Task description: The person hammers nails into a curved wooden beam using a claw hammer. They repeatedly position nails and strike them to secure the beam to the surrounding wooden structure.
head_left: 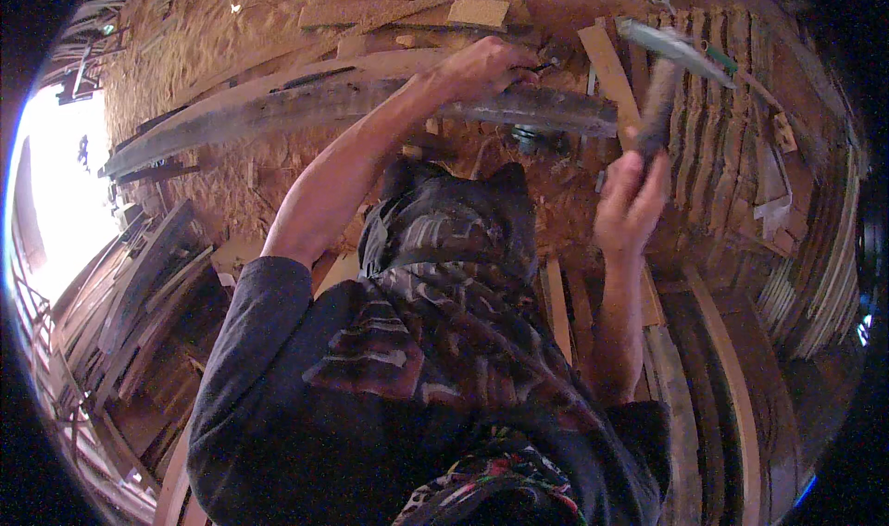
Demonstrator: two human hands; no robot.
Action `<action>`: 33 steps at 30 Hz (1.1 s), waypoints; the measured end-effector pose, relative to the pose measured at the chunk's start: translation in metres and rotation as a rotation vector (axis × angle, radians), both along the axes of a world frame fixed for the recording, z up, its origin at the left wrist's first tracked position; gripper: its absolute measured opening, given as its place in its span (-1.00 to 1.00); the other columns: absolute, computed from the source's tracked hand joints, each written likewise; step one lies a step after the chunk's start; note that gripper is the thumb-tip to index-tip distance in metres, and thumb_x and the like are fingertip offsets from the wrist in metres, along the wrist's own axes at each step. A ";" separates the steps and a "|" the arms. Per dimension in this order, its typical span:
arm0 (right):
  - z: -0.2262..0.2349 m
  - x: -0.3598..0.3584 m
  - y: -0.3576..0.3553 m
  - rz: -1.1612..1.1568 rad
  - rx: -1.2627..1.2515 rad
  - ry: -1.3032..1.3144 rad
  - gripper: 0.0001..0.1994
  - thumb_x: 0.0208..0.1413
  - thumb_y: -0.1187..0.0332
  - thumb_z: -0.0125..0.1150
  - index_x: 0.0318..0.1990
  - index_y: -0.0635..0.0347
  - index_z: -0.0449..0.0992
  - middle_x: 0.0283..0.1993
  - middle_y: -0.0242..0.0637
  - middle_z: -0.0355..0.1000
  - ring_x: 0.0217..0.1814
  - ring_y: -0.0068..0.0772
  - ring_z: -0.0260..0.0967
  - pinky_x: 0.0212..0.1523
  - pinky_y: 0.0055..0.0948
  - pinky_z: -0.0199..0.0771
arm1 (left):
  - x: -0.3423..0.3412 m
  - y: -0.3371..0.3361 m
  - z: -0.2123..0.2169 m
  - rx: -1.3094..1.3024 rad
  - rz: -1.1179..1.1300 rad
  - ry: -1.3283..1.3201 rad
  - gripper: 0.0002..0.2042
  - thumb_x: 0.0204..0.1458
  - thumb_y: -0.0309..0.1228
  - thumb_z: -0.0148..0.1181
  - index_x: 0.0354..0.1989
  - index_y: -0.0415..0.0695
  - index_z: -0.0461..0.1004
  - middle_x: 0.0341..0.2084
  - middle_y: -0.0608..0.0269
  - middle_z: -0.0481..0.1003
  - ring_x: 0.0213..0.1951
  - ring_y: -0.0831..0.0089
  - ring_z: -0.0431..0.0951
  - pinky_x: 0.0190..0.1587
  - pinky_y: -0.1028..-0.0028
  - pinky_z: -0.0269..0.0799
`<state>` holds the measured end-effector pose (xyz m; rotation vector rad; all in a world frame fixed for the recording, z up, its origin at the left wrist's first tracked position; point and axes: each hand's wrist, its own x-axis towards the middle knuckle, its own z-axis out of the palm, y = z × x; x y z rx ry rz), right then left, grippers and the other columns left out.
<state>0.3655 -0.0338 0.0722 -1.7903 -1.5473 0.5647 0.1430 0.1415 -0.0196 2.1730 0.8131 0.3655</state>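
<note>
My right hand (633,202) grips the handle of a hammer (659,100). Its grey head is raised to the far right and smeared by motion. My left hand (491,67) is closed above a long, thick wooden beam (324,109) that crosses in front of me. From its fingers sticks a short, thin, dark piece (546,64), perhaps metal; its exact kind is too small to make out. The beam's right end lies below the hammer, left of my right hand.
Sawdust and wood scraps cover the ground. A pale wood block (478,12) lies beyond the beam, and a narrow board (611,77) leans near its right end. Stacked planks (134,294) stand at the left, and more long boards (727,369) at the right.
</note>
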 end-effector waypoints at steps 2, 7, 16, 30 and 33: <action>-0.011 0.004 -0.002 0.103 -0.034 -0.267 -0.60 0.40 0.21 -0.07 0.16 0.39 0.36 -0.32 -0.14 0.48 -0.39 -0.28 0.43 -0.40 -0.35 0.39 | 0.000 0.000 0.003 -0.030 0.000 -0.016 -0.72 0.11 -0.30 0.22 -0.06 -0.15 0.57 -0.23 -0.05 0.61 -0.13 0.00 0.61 -0.07 0.13 0.52; 0.005 0.006 0.008 -0.029 -0.145 0.088 -0.58 0.37 0.19 -0.03 0.13 0.42 0.38 -0.07 0.26 0.48 -0.02 0.22 0.49 -0.05 -0.10 0.49 | 0.002 0.001 0.009 -0.005 -0.005 0.091 -0.72 0.11 -0.28 0.22 -0.05 -0.12 0.57 -0.26 -0.05 0.61 -0.16 -0.01 0.61 -0.10 0.11 0.52; -0.023 0.023 -0.005 -0.171 -0.355 0.431 -0.60 0.40 0.08 -0.07 0.15 0.20 0.35 -0.54 -0.49 0.24 -0.61 -0.70 0.15 -0.63 -0.59 0.20 | 0.028 0.032 -0.040 0.050 0.135 0.294 -0.65 0.17 -0.10 0.11 -0.12 -0.13 0.60 -0.26 -0.08 0.60 -0.15 -0.06 0.60 -0.05 0.07 0.49; -0.036 0.005 -0.044 -0.351 -0.475 0.762 -0.68 0.38 0.16 0.01 0.14 0.14 0.37 -0.55 -0.56 0.17 -0.65 -0.78 0.06 -0.70 -0.64 0.13 | -0.041 0.034 -0.057 -0.430 0.734 -0.073 -0.66 0.15 -0.12 0.18 -0.14 -0.17 0.57 -0.30 -0.04 0.61 -0.20 0.07 0.63 -0.11 0.22 0.52; -0.035 -0.002 -0.031 -0.311 -0.490 0.727 -0.70 0.37 0.20 0.03 0.11 0.15 0.38 -0.54 -0.56 0.18 -0.64 -0.78 0.08 -0.69 -0.64 0.13 | -0.033 0.006 -0.031 -0.220 0.691 -0.096 -0.75 0.15 -0.26 0.23 -0.17 -0.21 0.55 -0.32 0.01 0.62 -0.23 0.16 0.65 -0.12 0.26 0.52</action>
